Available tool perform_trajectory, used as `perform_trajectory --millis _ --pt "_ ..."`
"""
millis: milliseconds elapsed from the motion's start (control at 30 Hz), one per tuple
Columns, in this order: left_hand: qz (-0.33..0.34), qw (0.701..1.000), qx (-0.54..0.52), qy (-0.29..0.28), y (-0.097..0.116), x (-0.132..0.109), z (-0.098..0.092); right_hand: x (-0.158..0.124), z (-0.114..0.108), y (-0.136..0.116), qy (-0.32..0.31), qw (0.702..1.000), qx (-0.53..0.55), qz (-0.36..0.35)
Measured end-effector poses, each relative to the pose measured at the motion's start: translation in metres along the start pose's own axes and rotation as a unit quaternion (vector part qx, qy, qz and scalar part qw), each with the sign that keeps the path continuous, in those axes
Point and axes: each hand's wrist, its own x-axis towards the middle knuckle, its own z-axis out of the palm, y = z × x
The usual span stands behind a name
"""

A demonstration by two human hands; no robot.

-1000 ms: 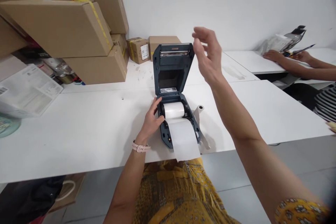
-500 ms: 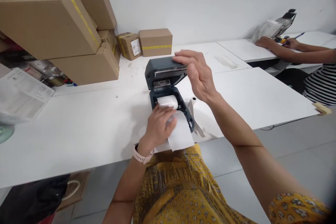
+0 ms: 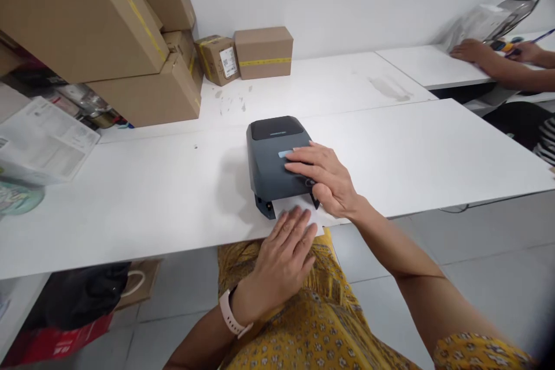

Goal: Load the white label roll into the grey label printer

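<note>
While I was following along from way off on the head camera, the white table (image 3: 173, 185) took up most of my view, with a pile of cardboard boxes (image 3: 82, 23) at the back left. A dark blue-grey printer (image 3: 277, 167) sat near the table's front edge, and that's where the big change was: half a second earlier its lid (image 3: 269, 170) was tilted up and I could see the white roll inside, but now it had come down and hidden the roll. To me that meant the roll was covered with its paper led out the front, though I couldn't tell if the lid had latched, since the base (image 3: 263, 207) poked out beneath it. The left hand (image 3: 284, 260) had shifted toward the person, fingers stretched side by side over the paper, not gripping anything. The right hand (image 3: 329, 182) had ridden down with the lid, fingers loosely laid on top, thumb by the front right corner, nothing clenched; how hard it pressed, no idea. Smallest bit: the paper (image 3: 301, 202) stuck out under the lid's front edge, and I guessed the left fingers were keeping it flat.
</note>
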Motion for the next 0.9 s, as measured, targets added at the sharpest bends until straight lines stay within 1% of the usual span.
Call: perform_trajectory --millis 100,167,233,333,400,433,500,633,700,767,900 --pt "0.033 0.990 -0.136 0.034 0.008 -0.009 -0.010 -0.025 0.010 -0.005 -0.014 1.000 -0.010 0.022" --pt "0.029 0.975 -0.203 0.084 0.010 -0.013 -0.017 -0.037 0.016 -0.009 -0.008 0.999 -0.020 0.031" --pt "-0.016 0.966 -0.209 0.151 0.008 -0.016 -0.022 -0.045 0.023 -0.012 0.010 0.999 -0.025 0.032" --pt "-0.124 0.948 -0.150 0.252 -0.004 -0.011 -0.026 -0.053 0.032 -0.015 0.036 0.998 -0.025 0.043" --pt "-0.192 0.931 -0.116 0.288 -0.015 -0.003 -0.024 -0.058 0.038 -0.017 0.043 0.997 -0.024 0.058" --pt "-0.221 0.924 -0.113 0.292 -0.020 0.002 -0.022 -0.060 0.041 -0.018 0.047 0.997 -0.026 0.064" --pt "-0.266 0.910 -0.139 0.285 -0.031 0.013 -0.017 -0.063 0.045 -0.020 0.059 0.995 -0.033 0.067" --pt "-0.314 0.879 -0.255 0.253 -0.048 0.026 -0.003 -0.064 0.050 -0.022 0.091 0.993 -0.054 0.058" --pt "-0.327 0.863 -0.302 0.239 -0.054 0.028 0.001 -0.063 0.052 -0.022 0.111 0.991 -0.056 0.052" --pt "-0.329 0.855 -0.327 0.233 -0.057 0.028 0.005 -0.063 0.055 -0.024 0.127 0.989 -0.055 0.052" --pt "-0.313 0.857 -0.331 0.242 -0.058 0.026 0.009 -0.069 0.061 -0.027 0.136 0.986 -0.065 0.073"
